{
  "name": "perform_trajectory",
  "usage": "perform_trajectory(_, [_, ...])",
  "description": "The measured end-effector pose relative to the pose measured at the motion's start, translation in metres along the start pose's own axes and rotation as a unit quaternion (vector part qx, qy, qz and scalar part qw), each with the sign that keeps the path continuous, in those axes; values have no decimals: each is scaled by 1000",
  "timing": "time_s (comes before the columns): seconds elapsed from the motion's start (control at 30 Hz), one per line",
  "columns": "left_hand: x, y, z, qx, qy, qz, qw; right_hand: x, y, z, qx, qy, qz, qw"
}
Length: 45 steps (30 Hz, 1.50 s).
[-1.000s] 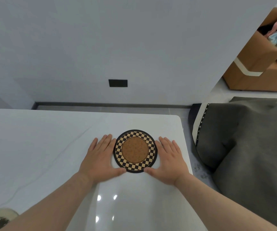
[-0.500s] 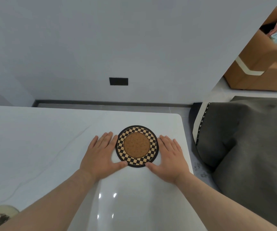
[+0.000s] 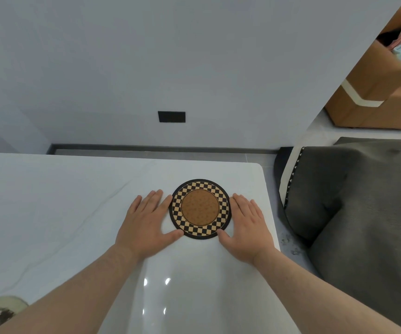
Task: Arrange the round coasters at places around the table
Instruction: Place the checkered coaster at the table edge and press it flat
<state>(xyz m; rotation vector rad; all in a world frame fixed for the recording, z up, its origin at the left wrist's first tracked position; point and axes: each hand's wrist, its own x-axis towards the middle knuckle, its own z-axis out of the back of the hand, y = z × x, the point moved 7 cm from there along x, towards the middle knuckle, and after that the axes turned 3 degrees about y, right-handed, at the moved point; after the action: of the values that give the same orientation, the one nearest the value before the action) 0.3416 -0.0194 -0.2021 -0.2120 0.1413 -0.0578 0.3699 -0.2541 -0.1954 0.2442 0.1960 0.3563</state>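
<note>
A round coaster (image 3: pixel 200 209), with a brown centre, a ring of black and tan checks and a dark outer edge, lies flat on the white glossy surface (image 3: pixel 62 201), near its far right corner. It sits between the person's two hands, which both rest palm down on the surface.

The left hand (image 3: pixel 146 220) lies just to the left of the coaster. Its fingers (image 3: pixel 154 197) are stretched forward and held close together, the innermost one running along the coaster's left edge, while the thumb is spread away from them and its tip meets the lower left rim.

The right hand (image 3: pixel 248 225) mirrors this on the other side: its fingers (image 3: pixel 245 203) lie straight and close together along the right edge, and the thumb angles inward to touch the lower right rim. Neither hand pinches or lifts the coaster; both frame it from the sides, open and flat.

Beyond the right edge of the surface sits a grey cushioned seat (image 3: pixel 363 201), and farther back a cardboard box (image 3: pixel 373 92) holds cloth.
</note>
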Motion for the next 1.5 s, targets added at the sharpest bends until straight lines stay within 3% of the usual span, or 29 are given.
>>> perform_trajectory(0.97, [0, 2, -2, -3, -1, 7, 1000, 1, 1, 0, -16, 7, 3, 1000])
perform_trajectory(1.5, [3, -3, 2, -32, 39, 20, 999, 7, -4, 6, 12, 49, 7, 999])
